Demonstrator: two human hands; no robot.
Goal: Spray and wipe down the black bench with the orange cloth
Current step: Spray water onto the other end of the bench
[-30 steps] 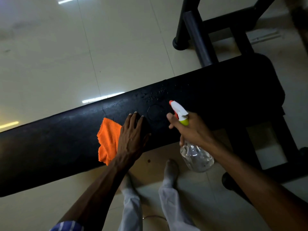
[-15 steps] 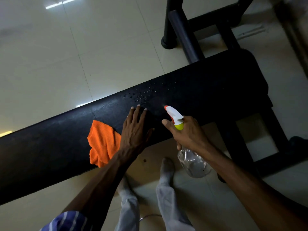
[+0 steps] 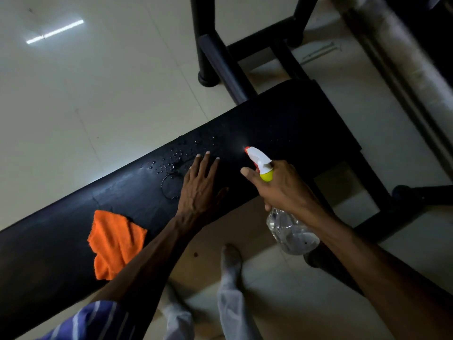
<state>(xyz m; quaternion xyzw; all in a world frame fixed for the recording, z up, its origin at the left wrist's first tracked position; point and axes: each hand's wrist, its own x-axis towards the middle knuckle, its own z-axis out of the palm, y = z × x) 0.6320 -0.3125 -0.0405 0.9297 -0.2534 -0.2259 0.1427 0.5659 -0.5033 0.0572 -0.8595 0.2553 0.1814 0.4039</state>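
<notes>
The left hand [image 3: 199, 186] lies flat, fingers spread, on the black bench surface [image 3: 282, 123], apart from the orange cloth [image 3: 115, 241] crumpled nearer the front edge. Water drops [image 3: 171, 160] bead just beyond the fingertips. The right hand [image 3: 282, 190] grips a clear spray bottle [image 3: 291, 231], its white nozzle [image 3: 255, 154] aimed at the surface, faint mist at its tip.

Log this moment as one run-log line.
stage: spraying | right hand: holds spray bottle | left hand: flat on bench | cloth: lying loose
</notes>
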